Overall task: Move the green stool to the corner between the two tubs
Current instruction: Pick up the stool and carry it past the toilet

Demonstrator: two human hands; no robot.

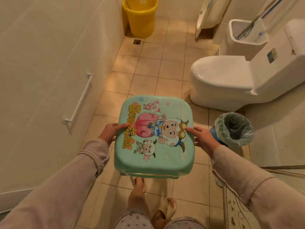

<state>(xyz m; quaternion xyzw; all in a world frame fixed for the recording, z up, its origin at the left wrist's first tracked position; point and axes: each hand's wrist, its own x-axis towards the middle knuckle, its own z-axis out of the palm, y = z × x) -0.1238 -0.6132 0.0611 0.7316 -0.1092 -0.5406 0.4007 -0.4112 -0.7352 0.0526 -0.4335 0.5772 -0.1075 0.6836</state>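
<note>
The green stool [153, 156], a square plastic seat with a cartoon sheep print, is held up off the tiled floor in front of me. My left hand [111, 132] grips its left edge, thumb on top. My right hand [202, 138] grips its right edge the same way. The stool's legs are hidden beneath the seat. A yellow tub [142, 19] stands in the far corner by the left wall. A second tub cannot be made out for certain.
A white toilet [227, 80] stands at right, with a blue bin lined with a plastic bag [232, 129] beside it. A white rail [79, 103] is fixed to the left wall. A floor drain [137, 41] lies near the yellow tub. My feet in slippers [165, 210] are below.
</note>
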